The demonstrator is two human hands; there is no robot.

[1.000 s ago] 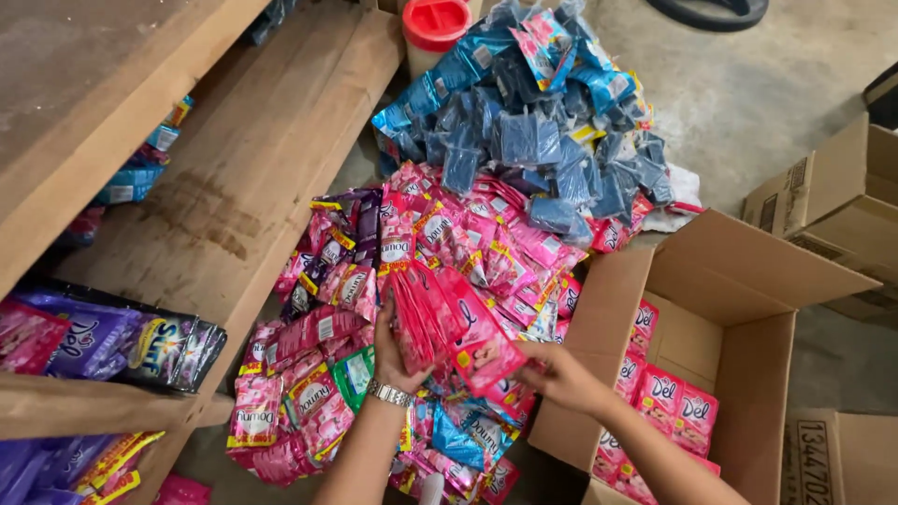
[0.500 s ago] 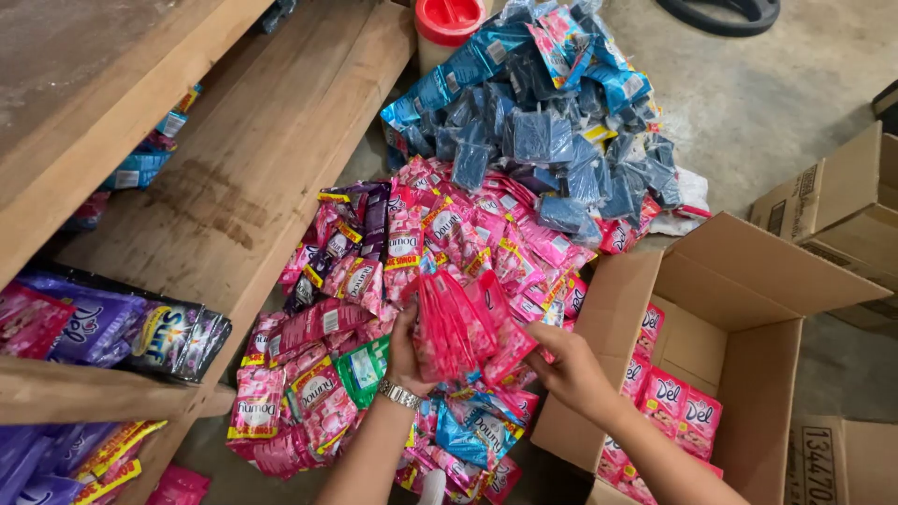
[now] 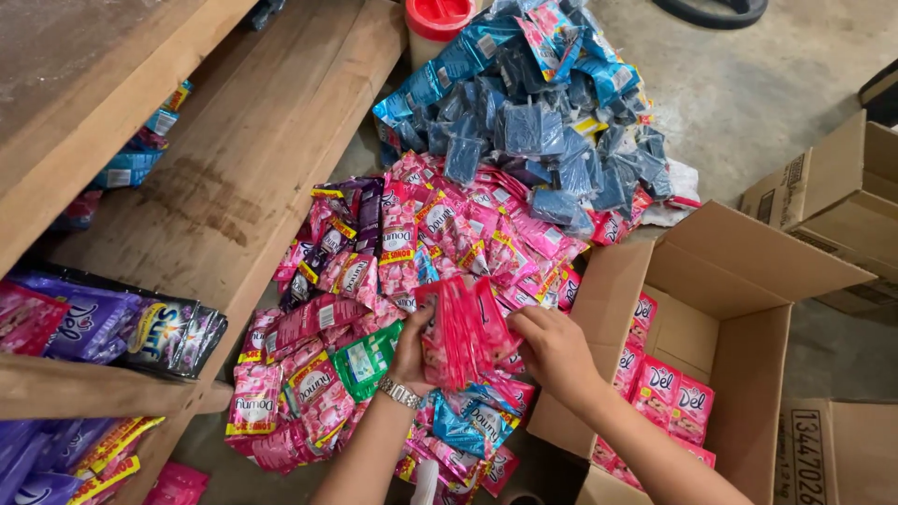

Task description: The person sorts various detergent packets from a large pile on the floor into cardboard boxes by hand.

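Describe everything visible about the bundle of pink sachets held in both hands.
The bundle of pink sachets is a stack of flat, glossy, plastic-looking packets pressed face to face, edges fanning upward. The left hand grips its left side, thumb on top; the right hand pinches its right side. It hangs just above the pile of sachets on the floor, beside the open cardboard box. Whether it touches the pile beneath is unclear.

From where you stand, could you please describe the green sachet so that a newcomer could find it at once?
Start at the big heap of sachets on the floor between the wooden shelves and the open cardboard box. Go to its near end, just left of the left hand, which with the right hand holds a pink bundle. The green sachet lies there, the only green one among pink neighbours.
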